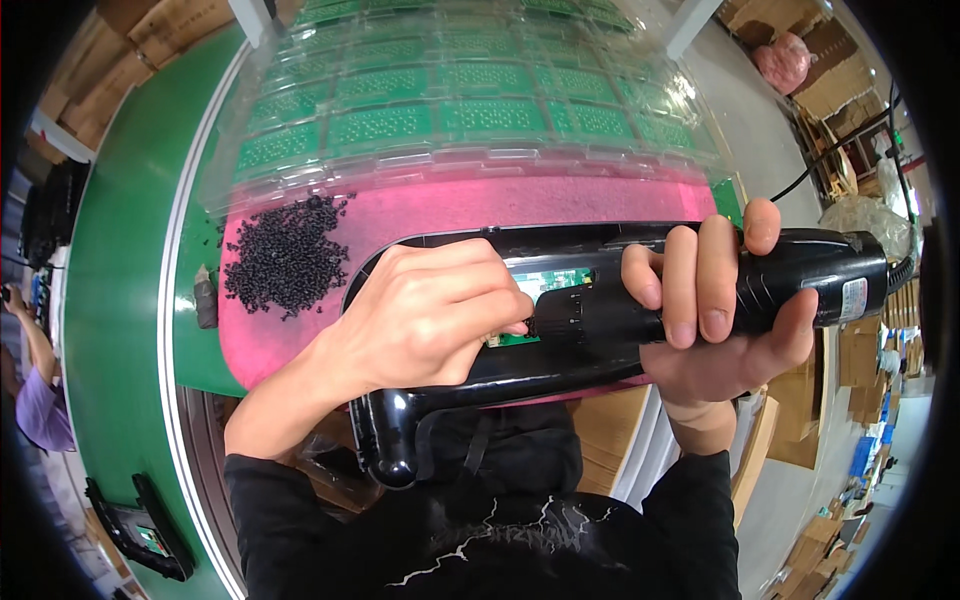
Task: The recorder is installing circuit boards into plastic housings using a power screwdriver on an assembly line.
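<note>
My right hand [725, 310] is wrapped around a black electric screwdriver [800, 280] held sideways, its tip pointing left. My left hand [425, 315] rests on a black plastic housing [520, 375] on the pink mat, fingers pinched at the screwdriver tip. A small green circuit board [555, 280] shows inside the housing between my hands. What my left fingertips pinch is hidden.
A pile of small black screws [285, 255] lies on the pink mat [560, 200] at left. Clear plastic trays of green circuit boards [450, 100] are stacked behind. A green conveyor belt [130, 280] runs at left, with another person's arm [35, 350] there. Cardboard boxes [850, 80] stand at right.
</note>
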### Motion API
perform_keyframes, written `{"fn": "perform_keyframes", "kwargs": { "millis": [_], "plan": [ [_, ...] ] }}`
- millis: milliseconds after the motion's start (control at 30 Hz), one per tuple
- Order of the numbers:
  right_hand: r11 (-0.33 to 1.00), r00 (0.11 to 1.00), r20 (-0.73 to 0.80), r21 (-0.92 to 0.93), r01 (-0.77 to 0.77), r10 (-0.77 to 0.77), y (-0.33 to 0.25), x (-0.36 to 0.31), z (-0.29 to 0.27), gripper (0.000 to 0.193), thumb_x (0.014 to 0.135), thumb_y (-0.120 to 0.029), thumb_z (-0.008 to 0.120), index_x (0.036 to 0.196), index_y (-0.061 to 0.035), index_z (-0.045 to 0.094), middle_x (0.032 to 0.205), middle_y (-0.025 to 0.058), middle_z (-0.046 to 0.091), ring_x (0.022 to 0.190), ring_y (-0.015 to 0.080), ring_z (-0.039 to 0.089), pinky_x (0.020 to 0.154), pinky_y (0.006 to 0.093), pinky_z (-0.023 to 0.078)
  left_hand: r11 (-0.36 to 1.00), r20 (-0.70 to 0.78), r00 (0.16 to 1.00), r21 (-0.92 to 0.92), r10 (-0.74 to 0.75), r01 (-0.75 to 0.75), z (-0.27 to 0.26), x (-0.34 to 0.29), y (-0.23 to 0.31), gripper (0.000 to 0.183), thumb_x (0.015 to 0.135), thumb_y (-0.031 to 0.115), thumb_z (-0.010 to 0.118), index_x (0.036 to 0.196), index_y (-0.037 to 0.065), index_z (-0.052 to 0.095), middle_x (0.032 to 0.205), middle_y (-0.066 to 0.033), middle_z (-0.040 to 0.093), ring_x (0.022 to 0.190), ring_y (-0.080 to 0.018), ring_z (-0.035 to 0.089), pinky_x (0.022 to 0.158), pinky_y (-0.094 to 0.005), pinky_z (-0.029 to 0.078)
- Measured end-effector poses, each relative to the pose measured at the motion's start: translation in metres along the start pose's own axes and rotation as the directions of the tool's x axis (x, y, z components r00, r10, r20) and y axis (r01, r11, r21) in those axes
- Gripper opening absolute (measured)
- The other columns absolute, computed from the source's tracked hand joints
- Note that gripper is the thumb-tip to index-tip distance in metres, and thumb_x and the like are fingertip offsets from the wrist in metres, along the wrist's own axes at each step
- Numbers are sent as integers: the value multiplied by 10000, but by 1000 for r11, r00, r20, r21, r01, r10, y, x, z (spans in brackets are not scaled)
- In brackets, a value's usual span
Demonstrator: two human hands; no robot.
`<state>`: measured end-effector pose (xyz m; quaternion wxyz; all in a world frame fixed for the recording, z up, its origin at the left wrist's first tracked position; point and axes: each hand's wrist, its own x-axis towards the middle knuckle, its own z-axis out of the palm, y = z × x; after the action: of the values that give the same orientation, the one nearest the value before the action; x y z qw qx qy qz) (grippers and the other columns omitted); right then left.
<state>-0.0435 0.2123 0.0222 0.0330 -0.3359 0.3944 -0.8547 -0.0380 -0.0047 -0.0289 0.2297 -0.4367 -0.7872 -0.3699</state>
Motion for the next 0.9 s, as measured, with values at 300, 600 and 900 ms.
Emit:
{"fn": "perform_keyframes", "kwargs": {
  "millis": [300, 600, 900],
  "plan": [
    [959, 961, -16, -76, 274, -276, -17, -6, 11, 320, 913, -364, 610, 1015, -113, 440, 658, -35, 511, 523, 77, 486, 631, 282, 421, 964, -19, 987, -219, -157, 149, 2, 1, 3, 128, 743, -29, 747, 859, -24, 694, 821, -131, 708, 742, -275, 695, 652, -335, 562],
    [956, 958, 35, -73, 285, -283, -11, -5, 21, 327, 869, -329, 667, 998, -129, 443, 636, -36, 555, 536, 80, 539, 616, 266, 464, 979, 28, 994, -173, -104, 107, 0, -3, 2, 149, 718, -6, 759, 851, -7, 690, 797, -98, 694, 736, -255, 691, 636, -326, 565],
    [954, 967, 90, -167, 249, -236, -12, -5, 24, 370, 848, -344, 702, 1006, -115, 458, 630, -18, 572, 484, 95, 534, 558, 274, 451, 984, 49, 989, -100, -141, 145, 3, -3, 7, 147, 732, -6, 741, 854, 1, 660, 792, -99, 668, 697, -257, 658, 583, -342, 536]
  ]
}}
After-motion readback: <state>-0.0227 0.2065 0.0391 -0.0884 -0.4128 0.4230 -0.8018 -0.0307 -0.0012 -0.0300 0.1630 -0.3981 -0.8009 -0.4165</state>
